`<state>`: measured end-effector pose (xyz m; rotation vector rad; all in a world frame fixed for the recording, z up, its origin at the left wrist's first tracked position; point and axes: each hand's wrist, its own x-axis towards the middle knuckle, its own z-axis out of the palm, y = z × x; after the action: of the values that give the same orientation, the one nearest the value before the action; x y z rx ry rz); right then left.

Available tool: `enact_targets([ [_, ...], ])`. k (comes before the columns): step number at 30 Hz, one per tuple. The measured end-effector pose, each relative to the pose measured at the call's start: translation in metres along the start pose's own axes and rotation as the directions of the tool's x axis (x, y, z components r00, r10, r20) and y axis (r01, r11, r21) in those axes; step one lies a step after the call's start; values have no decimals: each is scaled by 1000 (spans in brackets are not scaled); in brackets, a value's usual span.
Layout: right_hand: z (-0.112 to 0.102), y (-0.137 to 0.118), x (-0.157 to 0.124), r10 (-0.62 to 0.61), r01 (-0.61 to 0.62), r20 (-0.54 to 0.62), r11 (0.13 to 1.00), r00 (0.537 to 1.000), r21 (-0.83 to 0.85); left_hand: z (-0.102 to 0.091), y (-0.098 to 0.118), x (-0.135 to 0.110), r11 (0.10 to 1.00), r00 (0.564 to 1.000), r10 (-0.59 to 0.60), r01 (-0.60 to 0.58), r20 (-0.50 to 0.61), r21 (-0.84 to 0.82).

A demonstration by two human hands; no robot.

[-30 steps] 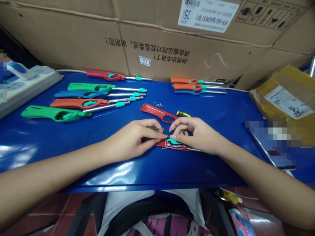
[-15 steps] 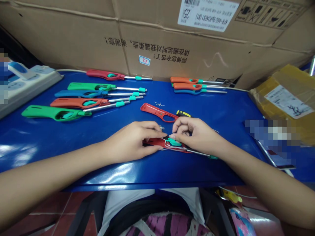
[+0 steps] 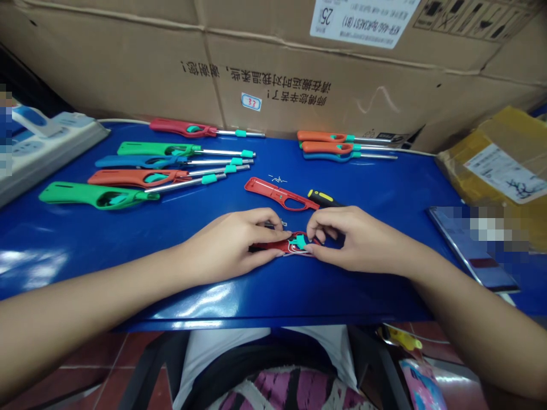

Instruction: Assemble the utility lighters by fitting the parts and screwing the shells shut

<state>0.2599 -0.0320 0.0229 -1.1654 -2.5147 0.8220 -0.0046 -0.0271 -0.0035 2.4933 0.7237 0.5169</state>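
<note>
An opened red lighter body (image 3: 273, 245) lies on the blue table between my hands, with a teal trigger (image 3: 301, 242) and thin pale wires inside it. My left hand (image 3: 239, 239) grips the body's left end between thumb and fingers. My right hand (image 3: 346, 236) has its thumb and fingers closed around the body's right part, beside the trigger, and covers the metal tube. Just beyond lies the red half shell (image 3: 280, 193), with several small screws (image 3: 277, 179) behind it. A black and yellow screwdriver (image 3: 325, 198) is partly behind my right hand. A small metal piece (image 3: 282, 224) shows near my left fingers.
Several long-necked lighters, among them a green lighter (image 3: 85, 194), lie at the left. More, including an orange lighter (image 3: 327, 148), lie at the back right. A power strip (image 3: 55, 142), a phone (image 3: 474, 250), a taped carton (image 3: 496, 165) and a large cardboard box (image 3: 141, 62) surround the work area.
My right hand has shifted right along the lighter body, now covering its tube. The teal trigger looks turned and more upright. My left hand stays in place.
</note>
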Motion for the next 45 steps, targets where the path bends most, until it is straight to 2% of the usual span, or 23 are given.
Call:
enact_targets([
  [6, -5, 2, -4, -146, 162, 130, 979, 981, -126, 1, 1, 0, 998, 1000, 9, -10, 11, 55],
  [12, -3, 0, -4, -231, 242, 99, 962, 968, -124, 2, 1, 0, 999, 1000, 1, -1, -9, 41],
  [19, -4, -1, -4, -189, 205, 114, 965, 975, -162, 2, -1, -1, 1000, 1000, 11, -11, -14, 12],
  [25, -3, 0, -4, -105, 111, 77, 991, 991, -78, 0, 0, 0, 1000, 1000, 21, -21, 0, 9],
  [31, -6, -4, -5, -184, 206, 112, 947, 977, -247, 2, 4, -2, 997, 1000, 17, -15, -24, 71],
  [34, -9, -5, -8, -202, 235, 142, 934, 969, -271, 3, 9, -3, 991, 999, 20, -16, -34, 130],
  [39, -14, -5, -11, -179, 226, 207, 946, 962, -232, 3, 17, -4, 984, 998, -64, 65, -8, 168],
  [45, -19, -5, -12, -123, 162, 174, 960, 977, -228, 2, 18, -4, 987, 993, -114, 113, 3, 110],
])
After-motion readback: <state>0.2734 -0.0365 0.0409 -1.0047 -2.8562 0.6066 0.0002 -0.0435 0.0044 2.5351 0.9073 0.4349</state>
